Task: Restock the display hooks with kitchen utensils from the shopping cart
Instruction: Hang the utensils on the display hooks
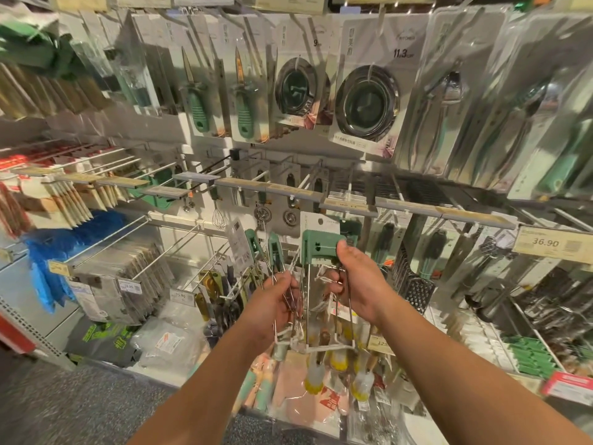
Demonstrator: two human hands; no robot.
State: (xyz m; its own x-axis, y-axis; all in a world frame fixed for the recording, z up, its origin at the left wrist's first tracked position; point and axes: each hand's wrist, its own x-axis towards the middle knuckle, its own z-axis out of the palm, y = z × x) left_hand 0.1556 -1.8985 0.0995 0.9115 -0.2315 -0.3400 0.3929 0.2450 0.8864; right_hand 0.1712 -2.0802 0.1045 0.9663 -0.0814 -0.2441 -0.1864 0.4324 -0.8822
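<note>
My right hand (356,281) grips a green-handled wire utensil (319,248) by its green top, with a white card tag above it, held up in front of the middle row of display hooks (288,191). My left hand (276,303) is closed around the thin metal stems of several more green-handled utensils (276,252), whose handles stick up above my fist. White wire ends hang below both hands. The shopping cart is out of view.
Packaged knives, sink strainers (369,101) and tongs hang on the upper row. Whisks, graters (417,290) and brushes hang lower. A 36.90 price tag (550,244) juts out at the right. Bagged goods sit on the bottom shelf; grey floor at lower left.
</note>
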